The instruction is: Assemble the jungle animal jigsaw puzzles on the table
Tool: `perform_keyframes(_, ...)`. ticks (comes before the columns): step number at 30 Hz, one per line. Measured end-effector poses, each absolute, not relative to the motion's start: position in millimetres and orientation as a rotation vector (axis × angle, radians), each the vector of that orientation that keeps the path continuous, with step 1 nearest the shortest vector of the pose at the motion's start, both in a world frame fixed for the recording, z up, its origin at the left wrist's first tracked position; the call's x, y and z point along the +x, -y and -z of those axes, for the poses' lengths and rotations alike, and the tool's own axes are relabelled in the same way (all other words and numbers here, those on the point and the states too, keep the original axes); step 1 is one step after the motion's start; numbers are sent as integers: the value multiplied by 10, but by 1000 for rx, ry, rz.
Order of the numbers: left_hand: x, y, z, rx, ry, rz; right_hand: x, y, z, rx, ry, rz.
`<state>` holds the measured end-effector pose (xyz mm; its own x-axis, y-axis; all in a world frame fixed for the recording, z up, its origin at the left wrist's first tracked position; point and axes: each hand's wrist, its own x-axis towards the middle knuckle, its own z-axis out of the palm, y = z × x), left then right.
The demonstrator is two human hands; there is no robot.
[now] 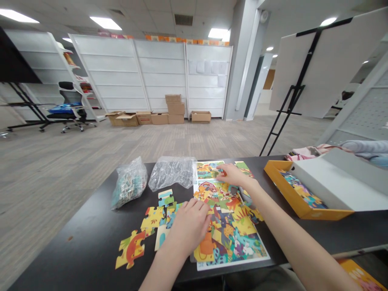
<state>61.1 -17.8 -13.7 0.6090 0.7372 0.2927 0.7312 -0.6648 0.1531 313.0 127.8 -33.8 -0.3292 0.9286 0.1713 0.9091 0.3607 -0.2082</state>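
A colourful jigsaw puzzle lies on a white backing sheet on the black table. My left hand rests at the puzzle's left edge, fingers curled over pieces there; what it holds is hidden. My right hand reaches to the puzzle's far end and pinches a puzzle piece between fingers and thumb. Loose puzzle pieces lie just left of my left hand, and one larger yellow and orange piece sits nearer the front edge.
Two clear plastic bags hold more pieces: one at the left, one by the puzzle's far corner. An orange box tray with a grey lid stands at the right. An easel rises behind the table.
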Motion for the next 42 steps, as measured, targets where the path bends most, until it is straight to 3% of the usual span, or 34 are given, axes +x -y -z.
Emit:
perform_keyframes(20, 641, 148, 78, 2687, -1328, -319, 3260, -1298, 448, -1565, 2242, -228)
perform_keyframes(30, 465, 99, 99, 2694, -1307, -435, 2875, -834, -79, -1368, 2255, -366)
perform_keyframes(37, -219, -12, -25, 2344, -1902, -680, 2256, -380, -196, -1152, 2513, -395)
perform_keyframes(42, -495, 14, -4, 2153, -2143, -563, 1983, -359, 14, -1277, 2531, -298)
